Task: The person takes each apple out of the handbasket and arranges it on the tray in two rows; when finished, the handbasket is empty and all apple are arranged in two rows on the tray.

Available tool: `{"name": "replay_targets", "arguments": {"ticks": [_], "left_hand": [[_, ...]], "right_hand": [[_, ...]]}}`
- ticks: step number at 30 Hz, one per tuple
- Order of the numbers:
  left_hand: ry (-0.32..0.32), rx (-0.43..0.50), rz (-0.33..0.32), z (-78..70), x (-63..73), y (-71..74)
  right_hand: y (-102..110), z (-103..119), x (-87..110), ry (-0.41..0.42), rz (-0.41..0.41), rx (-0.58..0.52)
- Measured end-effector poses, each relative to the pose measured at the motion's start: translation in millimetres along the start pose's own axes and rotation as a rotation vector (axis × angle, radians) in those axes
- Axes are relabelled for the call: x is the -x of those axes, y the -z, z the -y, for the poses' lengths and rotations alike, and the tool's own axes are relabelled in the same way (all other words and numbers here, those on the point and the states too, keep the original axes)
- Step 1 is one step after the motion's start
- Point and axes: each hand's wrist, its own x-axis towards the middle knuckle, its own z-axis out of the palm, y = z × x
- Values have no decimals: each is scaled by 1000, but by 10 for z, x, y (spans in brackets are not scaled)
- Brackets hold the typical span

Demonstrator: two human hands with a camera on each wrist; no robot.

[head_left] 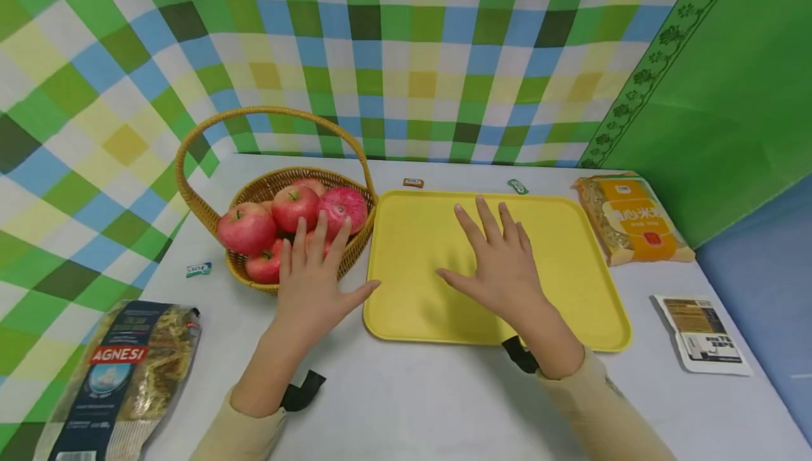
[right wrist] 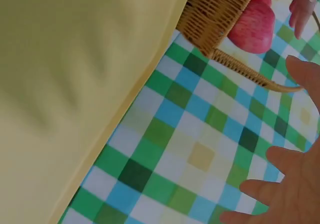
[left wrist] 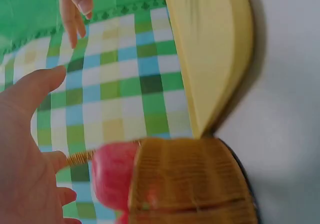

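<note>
My left hand [head_left: 315, 292] is spread above the front right side of a wicker basket [head_left: 236, 267], its fingers overlapping the apples in the head view. Several red apples [head_left: 246, 228] fill the basket, whose tall handle [head_left: 273, 110] arches over them. With fingers spread, my right hand [head_left: 504, 271] hovers over a yellow tray [head_left: 406, 235], and its shadow falls on the tray surface. Neither hand holds anything. The left wrist view has the basket's woven side [left wrist: 190, 179] and an apple [left wrist: 114, 174] beyond the left fingers; the right wrist view has the tray [right wrist: 75, 83] beside the basket.
Small wrapped candies lie about: an orange one [head_left: 413, 182] and a green one [head_left: 517, 186] behind the tray, a teal one [head_left: 199, 269] left of the basket. An AGNESI pasta bag [head_left: 120, 376], an orange-labelled food bag [head_left: 634, 218] and a white-brown pouch [head_left: 700, 334] lie at the sides.
</note>
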Motion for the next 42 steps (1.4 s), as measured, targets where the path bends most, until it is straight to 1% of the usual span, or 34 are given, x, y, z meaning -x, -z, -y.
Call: {"name": "replay_targets", "arguments": {"ticks": [4,7,10,13,16,18,21,24,27,29,32,34,36,39,42], "left_hand": [[69,46,-32,177,101,-15],[126,86,-87,326,197,-40],[205,149,-150,474,299,-63],[308,247,-207,614,377,-94],[408,405,-259,727,416,-139],[460,538,-288,782,420,-173],[524,778,-305,833,408,-206],[577,972,-300,865,388,-227],[616,1070,-302,896,378,-245],[636,1116,-311,920,374,-256],[660,1175,-326,955,373,-265],[678,1208,-325,973,374,-266],[693,1227,-319,984,376,-260],[706,1246,-306,985,385,-239],[709,1263,-310,979,398,-215]], "right_hand": [[-19,155,-178,61,6,7],[-61,321,-352,125,-2,8],[-124,515,-530,190,3,-15],[-224,704,-697,240,15,-45],[-344,858,-833,258,22,-72],[-423,935,-910,251,23,-91],[-505,1023,-1007,219,40,-139],[-549,1079,-1082,186,56,-173],[-565,1106,-1132,180,53,-184],[-552,1111,-1145,195,33,-193],[-461,1096,-1124,212,1,-231],[-369,1056,-1093,216,-30,-261],[-270,978,-1056,206,-55,-300],[-184,783,-1022,165,-79,-359],[-198,544,-1044,88,-53,-384]]}}
